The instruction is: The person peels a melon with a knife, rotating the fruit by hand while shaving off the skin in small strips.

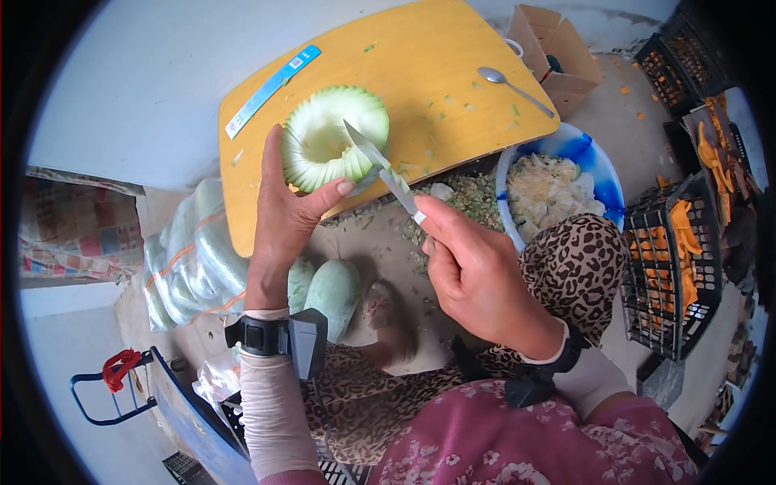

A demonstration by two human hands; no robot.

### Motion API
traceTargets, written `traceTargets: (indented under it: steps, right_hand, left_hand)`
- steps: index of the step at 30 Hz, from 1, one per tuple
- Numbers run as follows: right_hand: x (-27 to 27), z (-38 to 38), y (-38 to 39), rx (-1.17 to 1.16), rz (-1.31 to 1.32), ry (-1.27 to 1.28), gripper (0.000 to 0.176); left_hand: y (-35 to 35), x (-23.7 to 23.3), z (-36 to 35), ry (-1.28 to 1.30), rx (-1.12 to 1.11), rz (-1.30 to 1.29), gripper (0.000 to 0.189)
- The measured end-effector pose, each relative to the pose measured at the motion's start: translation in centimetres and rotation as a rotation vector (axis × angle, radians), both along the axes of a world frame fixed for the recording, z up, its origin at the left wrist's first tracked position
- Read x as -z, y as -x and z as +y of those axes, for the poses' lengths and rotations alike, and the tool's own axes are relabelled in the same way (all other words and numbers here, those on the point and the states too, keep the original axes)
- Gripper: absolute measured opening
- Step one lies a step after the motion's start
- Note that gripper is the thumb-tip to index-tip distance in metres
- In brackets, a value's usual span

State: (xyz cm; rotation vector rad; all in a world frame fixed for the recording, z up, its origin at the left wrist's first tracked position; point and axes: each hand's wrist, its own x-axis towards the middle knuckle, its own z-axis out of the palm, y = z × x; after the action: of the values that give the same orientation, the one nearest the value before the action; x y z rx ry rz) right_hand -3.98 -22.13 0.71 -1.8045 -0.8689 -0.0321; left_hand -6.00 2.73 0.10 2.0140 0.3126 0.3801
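Observation:
A hollowed pale green melon (319, 133), its rim cut into a ring of thin petal-like ridges, sits near the front edge of the yellow table. My left hand (293, 194) cups its near left side, thumb at the front and fingers along the left. My right hand (477, 263) grips a knife (369, 149) by its handle, index finger stretched along it. The blade points up and left, its tip overlapping the melon's rim and hollow in this view. Small green scraps cling to the blade near the handle.
The yellow table (323, 56) bears a blue-and-white packet (272, 93) and a spoon (513, 89). A blue-and-white basin (602, 166) of pale scraps stands right. Whole melons (333, 293) lie on the floor below, beside a wrapped bundle (196, 255). Black crates (675, 267) line the right.

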Motion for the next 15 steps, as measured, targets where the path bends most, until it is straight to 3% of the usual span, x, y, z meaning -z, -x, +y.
traceTargets:
  steps: [15]
  right_hand:
    - [0.8,0.4,-0.1,-0.066,0.049,-0.095,0.042]
  left_hand:
    - [-0.1,-0.2,-0.1,-0.040,-0.009,-0.003,0.117]
